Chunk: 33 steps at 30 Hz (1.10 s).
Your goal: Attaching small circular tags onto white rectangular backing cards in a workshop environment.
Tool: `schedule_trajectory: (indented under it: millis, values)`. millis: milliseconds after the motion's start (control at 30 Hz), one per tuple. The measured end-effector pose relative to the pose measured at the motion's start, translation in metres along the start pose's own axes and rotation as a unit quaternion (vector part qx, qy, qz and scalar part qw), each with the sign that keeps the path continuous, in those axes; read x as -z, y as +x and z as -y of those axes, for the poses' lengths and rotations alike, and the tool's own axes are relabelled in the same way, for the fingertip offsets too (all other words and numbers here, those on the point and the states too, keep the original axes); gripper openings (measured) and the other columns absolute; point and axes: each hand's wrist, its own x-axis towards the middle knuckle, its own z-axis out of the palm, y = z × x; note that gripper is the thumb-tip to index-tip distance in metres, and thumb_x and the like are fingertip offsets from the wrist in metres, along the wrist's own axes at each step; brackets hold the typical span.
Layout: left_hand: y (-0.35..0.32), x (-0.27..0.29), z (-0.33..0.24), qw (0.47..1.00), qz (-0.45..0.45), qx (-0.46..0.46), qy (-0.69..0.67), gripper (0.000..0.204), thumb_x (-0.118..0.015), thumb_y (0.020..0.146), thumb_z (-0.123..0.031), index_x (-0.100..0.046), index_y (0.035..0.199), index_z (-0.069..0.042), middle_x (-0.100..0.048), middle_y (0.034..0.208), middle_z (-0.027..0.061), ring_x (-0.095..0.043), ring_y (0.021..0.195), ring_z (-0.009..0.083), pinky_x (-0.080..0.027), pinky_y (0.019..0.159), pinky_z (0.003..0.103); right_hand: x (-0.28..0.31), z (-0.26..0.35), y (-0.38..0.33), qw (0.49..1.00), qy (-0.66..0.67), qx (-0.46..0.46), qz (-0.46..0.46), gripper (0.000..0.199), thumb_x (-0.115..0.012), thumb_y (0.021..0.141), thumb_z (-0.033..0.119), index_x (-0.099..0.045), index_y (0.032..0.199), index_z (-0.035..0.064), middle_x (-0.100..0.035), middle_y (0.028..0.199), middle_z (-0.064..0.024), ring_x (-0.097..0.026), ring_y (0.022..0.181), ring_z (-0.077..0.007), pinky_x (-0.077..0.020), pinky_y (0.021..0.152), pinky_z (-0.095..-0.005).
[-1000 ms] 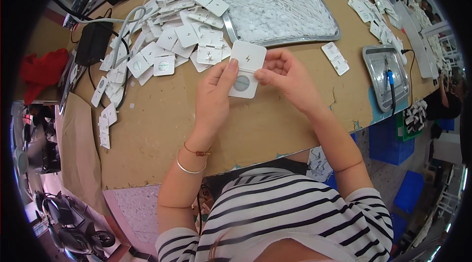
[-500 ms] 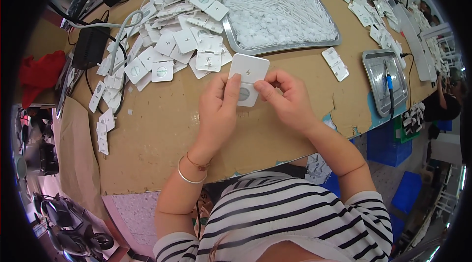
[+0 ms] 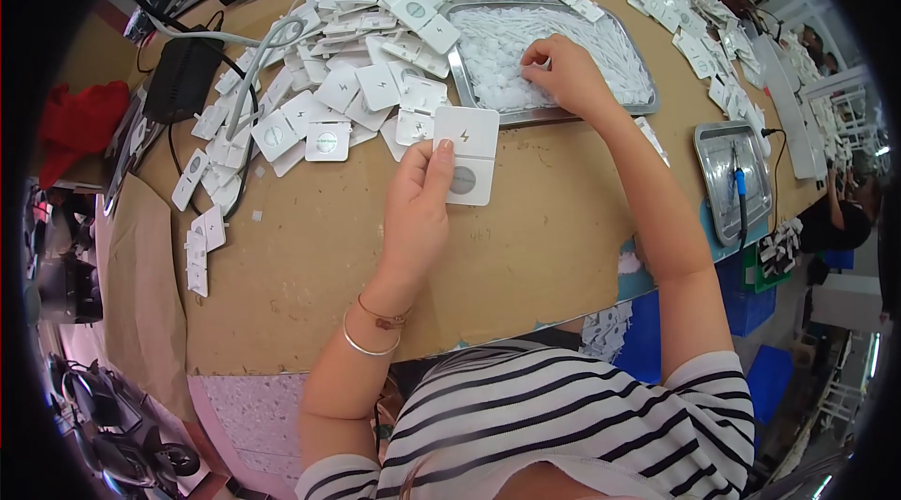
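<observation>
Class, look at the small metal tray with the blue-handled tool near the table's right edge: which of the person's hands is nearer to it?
Right. The right hand reaches into the large tray of white parts, left of the small metal tray. The left hand, holding a white card, is farther left.

A white square card (image 3: 465, 167) with a grey disc lies flat at picture centre; a metal tray (image 3: 648, 98) of white pieces sits at one o'clock.

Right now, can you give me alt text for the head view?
The left hand holds a white square card over the brown table while the right hand reaches into a metal tray of small white pieces. More cards lie heaped behind.
</observation>
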Motion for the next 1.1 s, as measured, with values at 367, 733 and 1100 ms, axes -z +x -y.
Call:
schedule_trajectory:
  millis: [367,733,1100]
  values:
    - [-0.009,0.005,-0.009,0.972,0.097,0.113,-0.182,0.023,-0.048,0.094,-0.032,-0.048,0.102,-0.010,-0.049,0.095,-0.0024,-0.047,0.070,0.0076,-0.041,0.063,0.025,0.033,0.046,-0.075,0.850,-0.039,0.422,-0.312,0.027,-0.074,0.065,-0.004,-0.063,0.087,0.0047,-0.059,0.094,-0.0078,-0.058,0.082,-0.0224,-0.0480,0.065,-0.0324]
    - [-0.012,-0.008,-0.015,0.953,0.177,0.147,-0.200,0.056,-0.037,0.094,-0.050,-0.045,0.122,-0.003,-0.055,0.095,0.0043,-0.053,0.070,0.0096,-0.046,0.063,0.025,0.038,0.073,-0.110,0.875,0.058,0.399,-0.269,0.027,-0.073,0.066,-0.005,-0.060,0.088,0.0035,-0.057,0.110,-0.0137,-0.059,0.092,-0.0264,-0.0513,0.072,-0.0351]
    - [-0.015,-0.010,-0.016,0.968,0.181,0.149,-0.087,0.067,-0.026,0.094,-0.056,-0.050,0.114,0.002,-0.062,0.094,0.0121,-0.058,0.063,0.0111,-0.047,0.049,0.021,0.024,0.103,-0.114,0.913,0.401,-0.072,0.026,0.011,-0.064,0.081,0.006,-0.058,0.085,-0.0016,-0.058,0.107,-0.0117,-0.060,0.069,-0.0100,-0.0512,0.056,-0.0218]
